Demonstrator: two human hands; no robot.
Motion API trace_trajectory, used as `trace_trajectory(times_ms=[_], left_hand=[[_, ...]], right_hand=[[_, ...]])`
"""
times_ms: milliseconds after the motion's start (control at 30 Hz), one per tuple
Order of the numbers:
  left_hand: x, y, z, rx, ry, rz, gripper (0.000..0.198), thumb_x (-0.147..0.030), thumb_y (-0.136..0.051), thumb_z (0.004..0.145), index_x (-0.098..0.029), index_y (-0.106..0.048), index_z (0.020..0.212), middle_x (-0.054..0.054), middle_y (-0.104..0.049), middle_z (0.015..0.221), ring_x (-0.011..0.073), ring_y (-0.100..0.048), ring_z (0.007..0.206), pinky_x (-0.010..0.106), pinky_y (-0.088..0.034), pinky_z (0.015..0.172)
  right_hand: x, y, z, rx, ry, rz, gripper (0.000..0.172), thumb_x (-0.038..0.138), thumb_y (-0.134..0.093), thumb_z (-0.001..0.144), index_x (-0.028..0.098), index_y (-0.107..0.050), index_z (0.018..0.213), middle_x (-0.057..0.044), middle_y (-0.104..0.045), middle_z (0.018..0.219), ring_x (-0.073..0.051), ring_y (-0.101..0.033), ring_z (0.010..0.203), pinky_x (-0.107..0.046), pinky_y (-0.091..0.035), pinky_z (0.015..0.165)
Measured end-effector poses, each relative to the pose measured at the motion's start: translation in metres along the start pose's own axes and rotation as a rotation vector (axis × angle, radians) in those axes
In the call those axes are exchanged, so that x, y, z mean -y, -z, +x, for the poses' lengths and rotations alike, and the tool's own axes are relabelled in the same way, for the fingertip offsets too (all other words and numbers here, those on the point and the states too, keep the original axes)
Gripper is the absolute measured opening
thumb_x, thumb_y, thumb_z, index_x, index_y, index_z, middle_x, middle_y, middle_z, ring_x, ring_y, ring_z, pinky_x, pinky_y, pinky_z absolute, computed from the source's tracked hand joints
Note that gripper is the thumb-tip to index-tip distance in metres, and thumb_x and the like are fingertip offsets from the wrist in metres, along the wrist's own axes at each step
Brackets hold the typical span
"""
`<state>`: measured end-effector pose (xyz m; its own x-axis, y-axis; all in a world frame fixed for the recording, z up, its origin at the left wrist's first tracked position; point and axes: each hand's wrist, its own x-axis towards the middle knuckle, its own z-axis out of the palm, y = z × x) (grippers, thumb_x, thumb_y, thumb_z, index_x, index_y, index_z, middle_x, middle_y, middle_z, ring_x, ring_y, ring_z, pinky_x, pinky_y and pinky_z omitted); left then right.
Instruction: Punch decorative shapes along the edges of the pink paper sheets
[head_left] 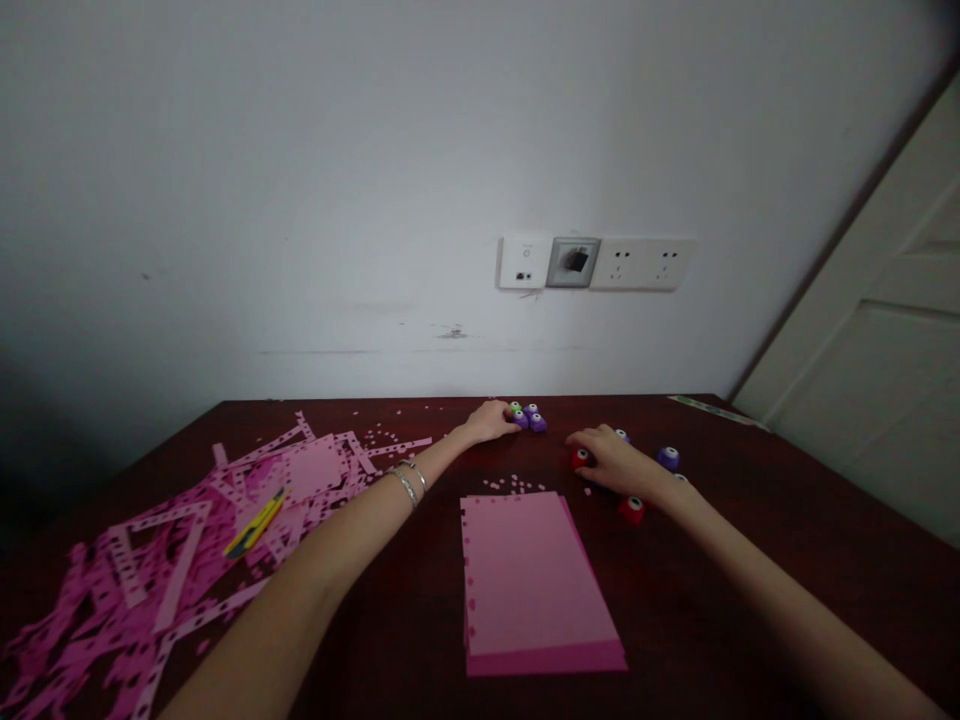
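My left hand reaches to the back of the table, its fingertips closed against a purple craft punch at the edge of a tight cluster. A green punch and other purple punches stand in that cluster. To the right, my right hand curls around a red craft punch, thumb on the near side. Close by it are another red punch and a purple one; others are partly hidden behind the hand and wrist. A stack of pink paper, punched along its left and top edges, lies between my arms.
Punched pink paper strips are heaped on the left, with a yellow utility knife on top. Small paper cutouts are scattered beyond the stack. A ruler-like strip lies at the back right. Wall sockets sit above the dark table.
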<state>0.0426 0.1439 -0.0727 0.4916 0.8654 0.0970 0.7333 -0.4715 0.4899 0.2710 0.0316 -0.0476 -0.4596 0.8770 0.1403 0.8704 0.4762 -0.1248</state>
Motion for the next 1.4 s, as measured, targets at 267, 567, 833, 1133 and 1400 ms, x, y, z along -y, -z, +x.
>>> trace_trajectory(times_ms=[267,567,833,1133,1400], left_hand=[[0.001,-0.001,0.004,-0.037,-0.001,-0.029,0.034,-0.048,-0.063,0.066,-0.017,-0.064,0.079,0.0,-0.062,0.07,0.0118,-0.053,0.061,0.022,-0.036,0.054],[-0.005,-0.001,-0.006,-0.063,-0.02,0.046,0.033,-0.048,-0.063,0.065,-0.019,-0.064,0.08,-0.001,-0.062,0.07,0.0126,-0.053,0.061,0.021,-0.035,0.053],[-0.017,0.003,-0.018,-0.071,0.036,0.055,0.029,-0.045,-0.061,0.068,-0.018,-0.066,0.078,0.001,-0.063,0.07,0.0132,-0.055,0.063,0.021,-0.037,0.056],[-0.039,0.012,-0.068,-0.125,0.104,0.149,0.031,-0.047,-0.054,0.073,-0.018,-0.065,0.075,0.005,-0.065,0.073,0.0175,-0.059,0.067,0.025,-0.041,0.06],[-0.063,0.004,-0.105,-0.138,0.091,0.388,0.029,-0.042,-0.052,0.077,-0.017,-0.061,0.088,0.008,-0.061,0.093,0.0222,-0.06,0.085,0.03,-0.046,0.068]], right_hand=[[0.019,0.002,0.004,-0.17,0.046,0.065,0.023,0.02,-0.054,0.078,0.014,-0.063,0.098,-0.01,-0.062,0.098,-0.024,-0.052,0.095,-0.036,-0.041,0.085],[0.039,-0.005,0.021,-0.18,-0.081,0.231,0.024,0.009,-0.051,0.074,0.011,-0.065,0.093,-0.01,-0.067,0.091,-0.019,-0.061,0.083,-0.026,-0.044,0.076],[0.052,-0.015,0.035,-0.207,-0.241,0.407,0.034,0.007,-0.051,0.072,0.01,-0.064,0.103,-0.011,-0.068,0.097,-0.019,-0.064,0.086,-0.025,-0.046,0.079],[0.063,-0.039,0.033,-0.186,-0.245,0.898,0.044,0.002,-0.046,0.071,0.012,-0.06,0.111,-0.011,-0.063,0.113,-0.02,-0.061,0.099,-0.031,-0.05,0.084],[0.079,-0.033,0.014,-0.131,-0.266,1.182,0.04,-0.002,-0.049,0.066,0.012,-0.064,0.1,-0.01,-0.065,0.108,-0.022,-0.059,0.103,-0.038,-0.046,0.091]])
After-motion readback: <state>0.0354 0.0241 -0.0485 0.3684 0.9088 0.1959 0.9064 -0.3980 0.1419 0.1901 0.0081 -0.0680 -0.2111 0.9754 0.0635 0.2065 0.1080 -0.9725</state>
